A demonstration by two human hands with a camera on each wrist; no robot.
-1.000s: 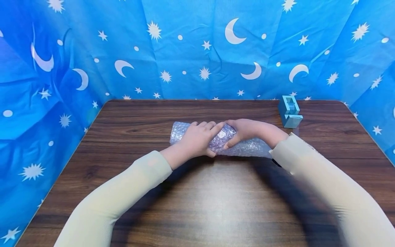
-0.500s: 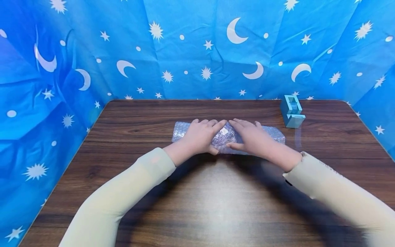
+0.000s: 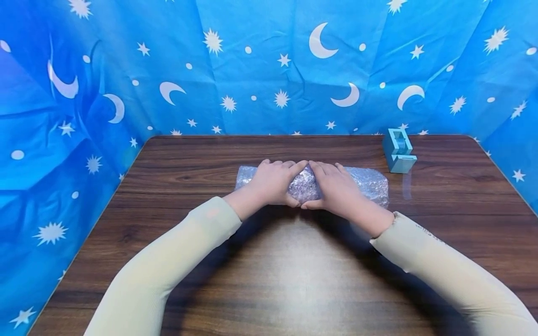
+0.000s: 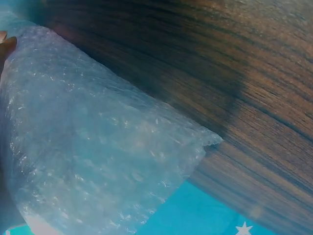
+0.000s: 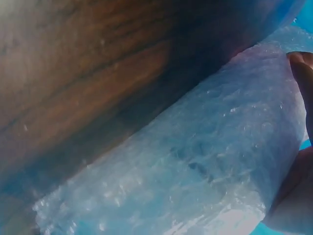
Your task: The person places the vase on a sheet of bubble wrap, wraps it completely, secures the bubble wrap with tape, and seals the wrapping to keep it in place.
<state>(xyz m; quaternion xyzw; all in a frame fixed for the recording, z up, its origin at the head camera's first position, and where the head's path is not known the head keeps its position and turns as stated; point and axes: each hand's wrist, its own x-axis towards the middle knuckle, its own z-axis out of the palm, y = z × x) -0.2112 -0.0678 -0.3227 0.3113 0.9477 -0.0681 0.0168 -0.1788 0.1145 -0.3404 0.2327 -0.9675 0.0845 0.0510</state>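
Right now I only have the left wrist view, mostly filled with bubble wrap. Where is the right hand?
Observer: In the head view, the right hand is over the bubble wrap, close beside the left hand.
Operator: Does the wrap end under that hand?
Observer: No, a stretch of it shows beyond the right hand, on the person's right.
Operator: Anything else standing on the table?
Observer: Yes, what looks like a light-blue tape dispenser stands toward the far right of the table, apart from both hands.
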